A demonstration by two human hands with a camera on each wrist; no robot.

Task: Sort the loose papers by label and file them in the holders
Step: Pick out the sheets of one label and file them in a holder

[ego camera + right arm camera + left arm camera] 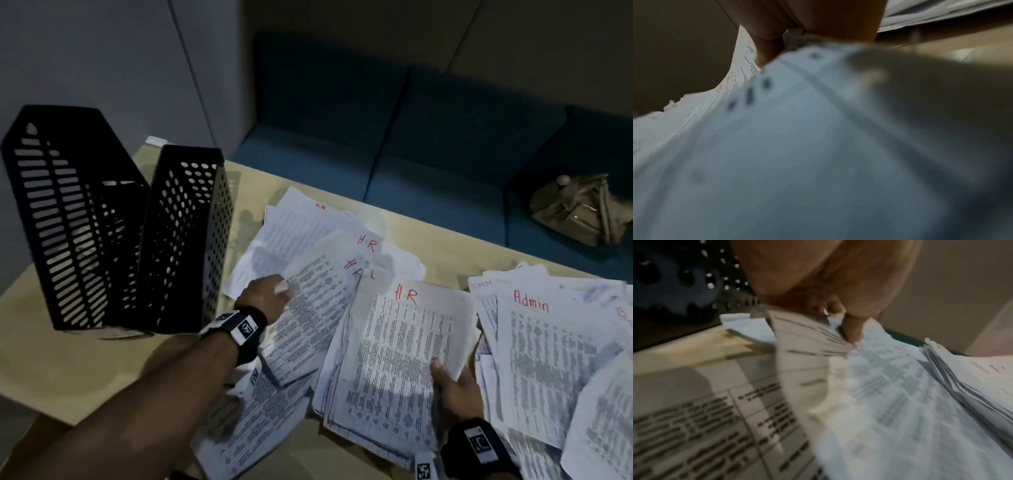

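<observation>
Loose printed sheets marked "H.R" in red (pixel 318 274) are scattered across the middle of the table. My left hand (pixel 270 294) pinches the edge of one of these sheets (pixel 813 344), fingers curled on it. My right hand (pixel 452 380) grips a thick stack of papers (pixel 400 353) topped by an "H.R" sheet, thumb on top, lifting its near edge. The stack (pixel 777 146) fills the right wrist view, blurred. A pile topped by an "Admin" sheet (pixel 544 342) lies at the right. Two black perforated holders (pixel 85 219) (pixel 186 240) stand at the left.
The wooden table (pixel 75 370) shows bare surface in front of the holders. Behind the table runs a blue sofa (pixel 376 154) with an olive bag (pixel 579 209) on its right end. A grey wall stands behind the holders.
</observation>
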